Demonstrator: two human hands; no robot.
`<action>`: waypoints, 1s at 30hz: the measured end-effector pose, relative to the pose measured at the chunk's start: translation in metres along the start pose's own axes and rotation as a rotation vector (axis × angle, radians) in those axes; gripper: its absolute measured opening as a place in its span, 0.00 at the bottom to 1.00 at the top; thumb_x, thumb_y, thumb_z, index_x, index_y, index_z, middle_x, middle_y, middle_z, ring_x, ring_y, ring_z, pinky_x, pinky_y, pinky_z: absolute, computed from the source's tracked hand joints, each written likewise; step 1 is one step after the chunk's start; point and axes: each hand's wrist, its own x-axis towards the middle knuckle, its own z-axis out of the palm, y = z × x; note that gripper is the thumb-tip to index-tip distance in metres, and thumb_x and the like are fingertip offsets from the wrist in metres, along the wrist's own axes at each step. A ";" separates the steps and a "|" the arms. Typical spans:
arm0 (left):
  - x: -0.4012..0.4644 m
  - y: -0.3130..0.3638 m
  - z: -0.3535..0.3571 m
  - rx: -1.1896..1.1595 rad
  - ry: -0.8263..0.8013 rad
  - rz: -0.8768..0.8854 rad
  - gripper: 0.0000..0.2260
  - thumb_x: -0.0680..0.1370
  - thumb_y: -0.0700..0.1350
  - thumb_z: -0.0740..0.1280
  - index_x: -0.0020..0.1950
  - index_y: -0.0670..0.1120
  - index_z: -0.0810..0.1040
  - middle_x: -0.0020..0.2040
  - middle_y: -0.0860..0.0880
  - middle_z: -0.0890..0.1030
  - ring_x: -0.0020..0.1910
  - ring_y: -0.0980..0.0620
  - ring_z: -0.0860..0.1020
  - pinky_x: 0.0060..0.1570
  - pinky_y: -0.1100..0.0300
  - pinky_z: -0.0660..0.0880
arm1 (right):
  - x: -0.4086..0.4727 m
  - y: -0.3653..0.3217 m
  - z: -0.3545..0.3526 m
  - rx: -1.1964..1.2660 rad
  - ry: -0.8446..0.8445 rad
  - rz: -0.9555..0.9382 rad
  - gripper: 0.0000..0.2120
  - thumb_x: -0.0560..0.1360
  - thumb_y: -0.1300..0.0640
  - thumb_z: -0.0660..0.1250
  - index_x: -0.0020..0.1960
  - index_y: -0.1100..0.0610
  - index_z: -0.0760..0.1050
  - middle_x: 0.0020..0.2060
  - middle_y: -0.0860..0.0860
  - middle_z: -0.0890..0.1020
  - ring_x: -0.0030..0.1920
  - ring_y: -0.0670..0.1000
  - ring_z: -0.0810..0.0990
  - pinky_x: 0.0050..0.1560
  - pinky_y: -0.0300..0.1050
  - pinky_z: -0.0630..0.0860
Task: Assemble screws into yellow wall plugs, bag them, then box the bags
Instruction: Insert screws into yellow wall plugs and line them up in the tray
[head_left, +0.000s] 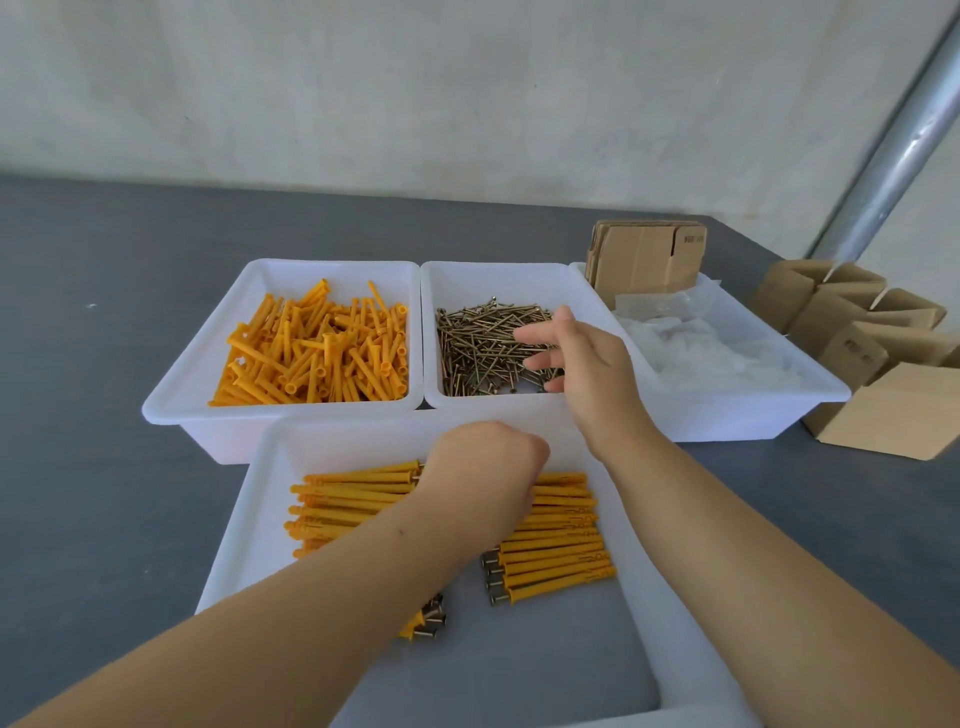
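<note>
My left hand hovers low over the near white tray, knuckles up and fingers curled down onto the rows of assembled yellow plugs with screws. What its fingers hold is hidden. My right hand reaches over the middle tray, fingers spread and relaxed just above the loose brass screws, holding nothing. The left back tray is full of loose yellow wall plugs.
The right back tray holds clear plastic bags and flat cardboard blanks. Folded small cardboard boxes stand at the far right on the grey table. A metal pole rises at the right.
</note>
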 end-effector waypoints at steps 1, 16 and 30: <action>0.001 0.005 0.004 0.069 -0.020 0.005 0.11 0.79 0.41 0.63 0.40 0.48 0.63 0.36 0.50 0.69 0.41 0.47 0.72 0.37 0.54 0.73 | 0.000 0.000 0.000 -0.006 -0.004 0.001 0.22 0.86 0.48 0.51 0.48 0.45 0.83 0.50 0.40 0.85 0.46 0.43 0.83 0.43 0.41 0.74; 0.005 -0.069 -0.029 -0.002 0.497 -0.364 0.10 0.80 0.43 0.62 0.50 0.43 0.82 0.51 0.45 0.80 0.51 0.40 0.75 0.47 0.46 0.76 | 0.016 0.012 0.002 -0.261 -0.057 -0.028 0.14 0.83 0.53 0.58 0.53 0.49 0.83 0.46 0.42 0.83 0.51 0.45 0.80 0.48 0.42 0.75; 0.008 -0.107 -0.018 -0.059 0.013 -0.680 0.17 0.82 0.50 0.50 0.38 0.49 0.71 0.38 0.49 0.75 0.37 0.50 0.73 0.34 0.59 0.65 | 0.079 0.006 0.054 -1.236 -1.008 0.233 0.19 0.81 0.47 0.60 0.70 0.49 0.75 0.69 0.49 0.75 0.67 0.54 0.74 0.70 0.55 0.70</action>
